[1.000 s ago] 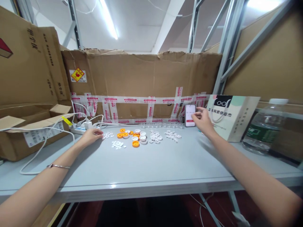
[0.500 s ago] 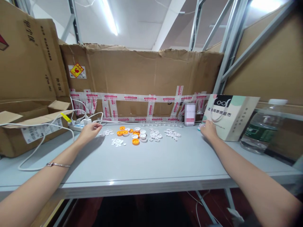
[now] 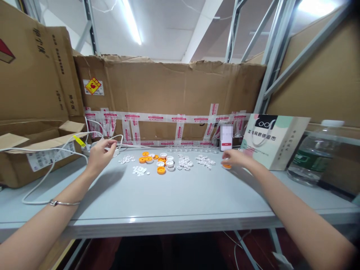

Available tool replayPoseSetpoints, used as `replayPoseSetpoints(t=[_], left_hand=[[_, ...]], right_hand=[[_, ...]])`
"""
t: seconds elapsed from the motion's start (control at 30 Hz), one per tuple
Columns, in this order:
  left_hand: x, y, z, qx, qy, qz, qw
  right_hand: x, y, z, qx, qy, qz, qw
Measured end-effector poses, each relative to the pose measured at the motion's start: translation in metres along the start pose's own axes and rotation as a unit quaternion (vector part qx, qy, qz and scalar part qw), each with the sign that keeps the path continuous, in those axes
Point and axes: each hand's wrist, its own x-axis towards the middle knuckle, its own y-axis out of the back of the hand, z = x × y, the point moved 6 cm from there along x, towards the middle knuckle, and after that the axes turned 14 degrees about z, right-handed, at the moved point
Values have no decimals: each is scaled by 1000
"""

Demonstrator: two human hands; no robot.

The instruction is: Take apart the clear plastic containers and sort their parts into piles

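My left hand (image 3: 101,153) hovers over the left part of the grey table, its fingers curled and nothing visible between them. At the right, my right hand (image 3: 234,158) has its fingers closed around an orange and white round piece (image 3: 226,166), just in front of the phone (image 3: 226,138). Between my hands lie orange and white round caps (image 3: 161,170), a pile of small white discs (image 3: 139,171), another pile of white pieces (image 3: 127,159) and two piles of small clear-white parts (image 3: 184,162).
An open cardboard box (image 3: 17,168) and white cables are at the left. A paper bag (image 3: 274,142) and a large water bottle (image 3: 313,153) stand at the right. Clear round pieces (image 3: 197,149) line the back edge, before a big carton (image 3: 157,86).
My right hand has moved left from beside the paper bag, and the orange and white piece now shows at its fingers. My left hand has shifted slightly left.
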Motion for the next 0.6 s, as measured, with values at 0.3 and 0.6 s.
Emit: replayPoseSetpoints(t=[0.3,0.6], left_hand=[[-79,-26,143,-158,-136,-301,930],[-127,-77,159,-183,-1,-405,896]], right_hand=[[-79,12,-163,261,167,-125,943],[-90,-5,-205,322,153,-71,932]])
